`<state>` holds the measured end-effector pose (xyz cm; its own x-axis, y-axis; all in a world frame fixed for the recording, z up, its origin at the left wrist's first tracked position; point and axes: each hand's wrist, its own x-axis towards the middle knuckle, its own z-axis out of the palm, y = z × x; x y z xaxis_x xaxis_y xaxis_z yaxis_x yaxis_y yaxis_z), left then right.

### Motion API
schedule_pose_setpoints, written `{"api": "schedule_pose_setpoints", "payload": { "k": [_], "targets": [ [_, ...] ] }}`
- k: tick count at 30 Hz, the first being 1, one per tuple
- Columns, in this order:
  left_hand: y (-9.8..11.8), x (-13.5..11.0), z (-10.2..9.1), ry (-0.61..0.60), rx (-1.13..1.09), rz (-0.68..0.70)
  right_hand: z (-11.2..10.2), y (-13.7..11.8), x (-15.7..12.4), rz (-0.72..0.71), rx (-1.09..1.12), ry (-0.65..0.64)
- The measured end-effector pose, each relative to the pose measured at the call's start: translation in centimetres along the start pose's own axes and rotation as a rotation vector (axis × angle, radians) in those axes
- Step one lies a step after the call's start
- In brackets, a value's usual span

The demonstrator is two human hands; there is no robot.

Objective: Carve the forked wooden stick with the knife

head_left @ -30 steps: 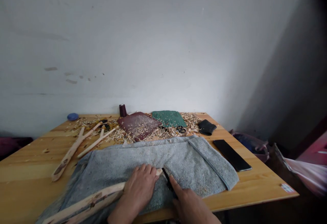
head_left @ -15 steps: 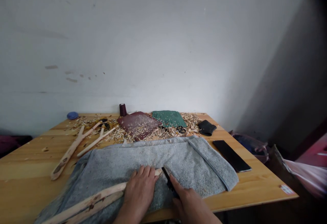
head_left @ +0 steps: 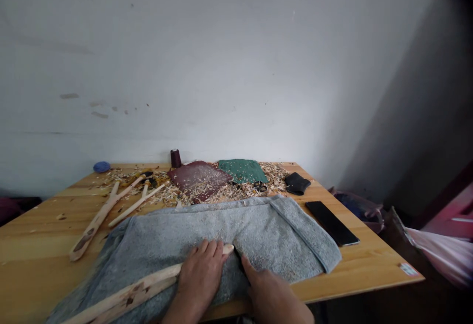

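My left hand (head_left: pixel 199 277) presses down on a peeled, pale wooden stick (head_left: pixel 148 284), its fingers wrapped over it. The stick's rounded tip (head_left: pixel 228 249) pokes out just past the fingers, and its knotted lower part runs off toward the bottom left. In my right hand (head_left: pixel 271 289) is a dark knife (head_left: pixel 238 255), forefinger stretched along it, the blade close to the stick's tip. Whether blade and wood touch, I cannot tell. Most of the knife's handle is hidden by the hand. Beneath both hands lies a grey cloth (head_left: pixel 207 220) dotted with fine shavings.
Forked peeled sticks (head_left: pixel 99 218) lie at the left of the wooden table (head_left: pixel 33 245). Wood shavings (head_left: pixel 277 176) surround a maroon cloth (head_left: pixel 199 178) and a green cloth (head_left: pixel 242 171). A thread cone (head_left: pixel 175 159) stands behind; a black phone (head_left: pixel 332 223) lies right.
The stick has turned in my left hand, so its lower branches now overlap more. My right hand and the knife have shifted slightly left, and less of the blade shows.
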<state>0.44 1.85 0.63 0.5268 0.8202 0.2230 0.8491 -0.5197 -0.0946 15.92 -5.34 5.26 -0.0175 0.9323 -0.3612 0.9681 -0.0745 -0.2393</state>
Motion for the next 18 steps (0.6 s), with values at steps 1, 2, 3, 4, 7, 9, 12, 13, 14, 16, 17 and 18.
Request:
{"api": "schedule_pose_setpoints", "payload": {
  "k": [1, 2, 3, 4, 7, 9, 12, 13, 14, 16, 17, 18],
  "targets": [
    [0.0, 0.0, 0.1, 0.003, 0.002, 0.009, 0.0, -0.2, 0.1, 0.006, -0.013, 0.001],
    [0.0, -0.1, 0.0, 0.003, 0.003, 0.015, 0.0, -0.3, 0.1, 0.01, -0.017, 0.005],
    [0.0, -0.1, 0.0, 0.001, 0.002, 0.018, 0.0, -0.3, 0.2, 0.014, -0.016, 0.009],
    [0.1, -0.1, -0.1, -0.003, 0.0, 0.016, 0.0, -0.3, 0.2, 0.016, -0.01, 0.009],
    [0.1, -0.1, -0.3, -0.018, -0.012, -0.006, -0.2, 0.2, 0.1, -0.009, 0.06, 0.009],
    [0.2, 0.0, -0.3, -0.008, -0.019, -0.019, -0.3, 0.8, -0.1, -0.028, 0.146, 0.029],
    [0.2, -0.1, -0.3, 0.007, -0.027, -0.027, 0.1, 1.5, -0.4, -0.035, 0.256, 0.071],
    [0.2, -0.1, -0.3, 0.008, -0.029, -0.029, 0.3, 1.7, -0.5, -0.037, 0.269, 0.084],
    [0.3, -0.1, -0.4, 0.006, -0.029, -0.032, 0.6, 1.9, -0.5, -0.042, 0.273, 0.1],
    [0.3, -0.1, -0.6, 0.003, -0.022, -0.032, 1.2, 2.3, -0.5, -0.061, 0.274, 0.129],
    [0.4, -0.1, -0.8, 0.002, -0.018, -0.03, 1.4, 2.4, -0.5, -0.075, 0.276, 0.141],
    [0.4, -0.1, -0.9, -0.001, -0.015, -0.027, 1.6, 2.5, -0.4, -0.088, 0.279, 0.147]
  ]
}}
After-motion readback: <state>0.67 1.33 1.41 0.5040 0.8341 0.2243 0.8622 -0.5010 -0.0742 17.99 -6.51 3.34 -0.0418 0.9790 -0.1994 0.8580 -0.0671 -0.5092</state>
